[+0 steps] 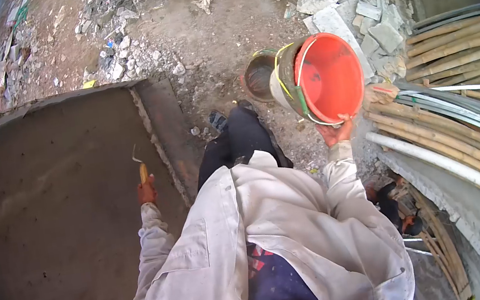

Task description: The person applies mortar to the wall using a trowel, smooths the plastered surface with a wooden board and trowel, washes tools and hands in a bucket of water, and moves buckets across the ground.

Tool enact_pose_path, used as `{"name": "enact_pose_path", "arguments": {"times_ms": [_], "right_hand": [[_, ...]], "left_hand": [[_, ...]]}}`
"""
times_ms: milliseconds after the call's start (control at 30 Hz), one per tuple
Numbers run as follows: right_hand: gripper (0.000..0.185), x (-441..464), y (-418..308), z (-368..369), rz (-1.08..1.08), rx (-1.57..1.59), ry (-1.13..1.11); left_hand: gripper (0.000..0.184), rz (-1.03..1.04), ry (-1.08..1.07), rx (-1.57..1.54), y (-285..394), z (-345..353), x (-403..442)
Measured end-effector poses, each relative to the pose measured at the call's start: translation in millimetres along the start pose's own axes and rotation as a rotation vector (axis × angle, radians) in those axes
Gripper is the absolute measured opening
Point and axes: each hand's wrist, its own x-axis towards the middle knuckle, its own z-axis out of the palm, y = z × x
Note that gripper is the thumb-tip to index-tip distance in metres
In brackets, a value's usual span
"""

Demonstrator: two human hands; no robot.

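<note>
My left hand is closed around the yellow wooden handle of a trowel. Its thin, bent metal neck points away from me, and the blade cannot be made out against the grey wall surface. With my right hand I grip the near rim of a red bucket, tilted so that its inside faces me. Smears mark the inside of this bucket. Directly behind it is a mortar-stained bucket with a yellow rim; whether the two are nested I cannot tell. A dark bucket stands on the ground just beyond.
A smooth grey plastered surface with a raised edge lies left. Bamboo poles and white pipes crowd the right. Broken slabs and rubble cover the ground ahead. Part of another person shows low right.
</note>
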Motion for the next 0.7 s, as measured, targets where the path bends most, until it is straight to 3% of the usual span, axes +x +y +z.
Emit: {"name": "enact_pose_path", "arguments": {"times_ms": [133,167,267,333,433,533,700], "right_hand": [[0.108,46,44,11,0.079,-0.015,-0.039],[0.122,62,52,8,0.254,0.090,0.104],[0.128,69,88,5,0.380,-0.160,0.146],[0.104,43,110,38,0.433,-0.508,0.228],[0.097,37,130,48,0.409,-0.990,0.124],[0.090,42,117,63,0.410,-1.092,0.007],[0.078,74,42,134,0.541,-0.901,-0.115]], "left_hand": [[0.035,0.081,0.058,-0.094,46,-16,-6],[0.036,0.099,0.063,-0.105,53,-18,-7],[0.033,0.088,0.012,-0.042,51,-16,12],[0.029,-0.010,0.021,-0.067,64,-1,8],[0.031,-0.042,-0.032,0.039,93,18,8],[0.031,-0.020,-0.082,0.279,109,32,36],[0.037,0.076,-0.069,0.778,189,57,103]]}}
